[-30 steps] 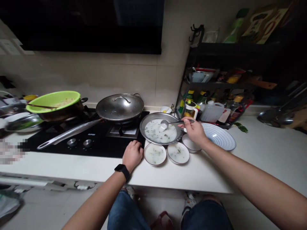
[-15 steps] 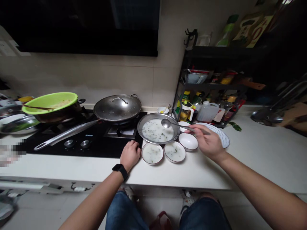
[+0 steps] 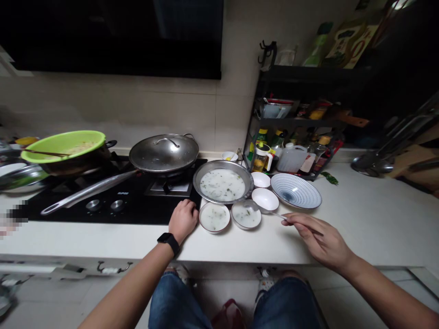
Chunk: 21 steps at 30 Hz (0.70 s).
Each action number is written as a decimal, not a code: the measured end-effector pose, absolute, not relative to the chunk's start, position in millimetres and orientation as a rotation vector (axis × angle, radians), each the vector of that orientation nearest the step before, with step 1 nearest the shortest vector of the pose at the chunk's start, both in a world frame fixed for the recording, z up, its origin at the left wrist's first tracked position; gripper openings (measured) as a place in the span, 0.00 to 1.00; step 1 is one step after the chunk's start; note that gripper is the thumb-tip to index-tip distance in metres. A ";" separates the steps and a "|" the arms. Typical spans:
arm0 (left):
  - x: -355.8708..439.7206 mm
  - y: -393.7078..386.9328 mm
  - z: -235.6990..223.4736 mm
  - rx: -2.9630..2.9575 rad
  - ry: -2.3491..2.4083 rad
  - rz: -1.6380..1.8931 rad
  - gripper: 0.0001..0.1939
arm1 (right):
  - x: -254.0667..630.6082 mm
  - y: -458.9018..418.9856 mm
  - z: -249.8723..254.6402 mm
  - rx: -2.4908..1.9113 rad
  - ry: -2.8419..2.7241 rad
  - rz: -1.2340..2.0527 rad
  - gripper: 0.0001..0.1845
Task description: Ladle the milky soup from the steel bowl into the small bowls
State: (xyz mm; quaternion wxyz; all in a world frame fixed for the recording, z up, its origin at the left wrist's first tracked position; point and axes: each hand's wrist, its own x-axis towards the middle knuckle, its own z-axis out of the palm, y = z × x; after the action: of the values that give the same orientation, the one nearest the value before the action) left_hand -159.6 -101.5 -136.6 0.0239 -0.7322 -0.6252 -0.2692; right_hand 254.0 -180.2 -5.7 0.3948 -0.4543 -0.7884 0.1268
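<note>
While you ladle soup [image 3: 222, 185], your right hand [image 3: 317, 240] pinches the ladle [image 3: 274, 214].
Left hand [image 3: 183, 220] rests open on the tabletop [image 3: 103, 242]; the empty white bowl [image 3: 265, 199] needs filling next.

This is a home kitchen: a black glass gas hob [image 3: 137, 212] with 2 round knobs is set into a white stone worktop [image 3: 373, 219], a stainless steel wok with a domed lid [image 3: 163, 153] sits on it, and a black metal shelf rack [image 3: 295, 121] crowded with bottles and jars stands against a beige tiled wall [image 3: 137, 109].
</note>
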 end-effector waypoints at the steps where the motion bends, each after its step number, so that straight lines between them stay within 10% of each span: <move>1: -159.5 -101.5 -136.4 -2.264 -1.934 -0.833 0.11 | 250.9 -179.3 -8.2 -1.174 -1.958 0.341 0.14; 21: -159.7 -101.3 -136.3 -2.267 -1.948 -0.828 0.11 | 238.7 -153.6 11.6 -1.416 -0.869 0.961 0.05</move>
State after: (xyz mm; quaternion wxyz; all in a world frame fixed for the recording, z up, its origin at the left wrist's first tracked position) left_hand -159.7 -101.3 -136.3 0.0201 -0.7308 -0.6280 -0.2668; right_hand 238.7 -153.6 11.6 0.5739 -0.6041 -0.3708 0.4101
